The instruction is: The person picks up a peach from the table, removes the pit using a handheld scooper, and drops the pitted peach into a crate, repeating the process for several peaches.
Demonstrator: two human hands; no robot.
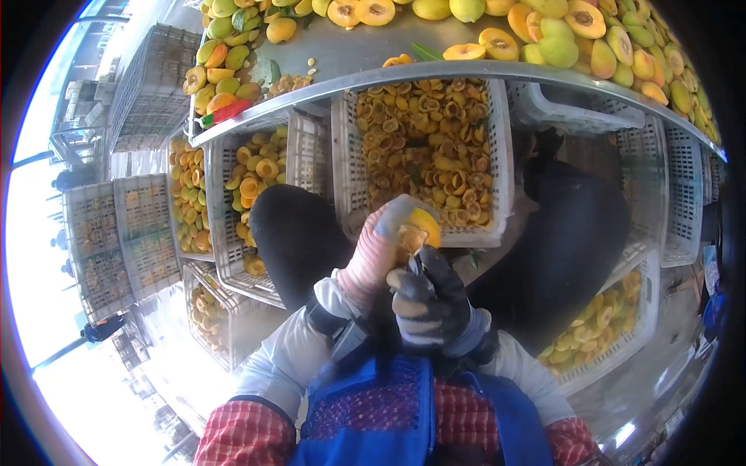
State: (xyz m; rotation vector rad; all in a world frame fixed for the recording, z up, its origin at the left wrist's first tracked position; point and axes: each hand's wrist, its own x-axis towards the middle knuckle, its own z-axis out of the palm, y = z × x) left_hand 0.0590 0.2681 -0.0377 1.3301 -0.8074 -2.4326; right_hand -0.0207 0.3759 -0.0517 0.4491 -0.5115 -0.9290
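Yellow-orange skin shows on the outer side of a roundish cut fruit [429, 220], whose tan, opened face is turned towards the person. The left hand [371, 255], in a pink-and-white striped glove with grey fingertips, is closed around it from the left. The right hand [434, 304], in a dark grey and black glove, grips a small grey tool [420, 262], mostly covered by the fingers, so its kind is hard to tell. The fruit lies just beyond the right hand's fingertips, with the tool's end touching or very near the opened face; which, I cannot tell. The left hand is nearer, being the one that holds the fruit. Its long axis cannot be made out.

In view, the fruit overlaps the near edge of a white slatted plastic crate [501, 155] filled with hollow, brownish-orange fruit pieces [423, 140]. That crate stands between the person's dark-trousered knees [579, 213], below the near edge of a shiny metal table [350, 45]. Green and yellow whole fruit [558, 48] heap towards its right end; a red, elongated object with a green tip [227, 111] lies by its near left corner.
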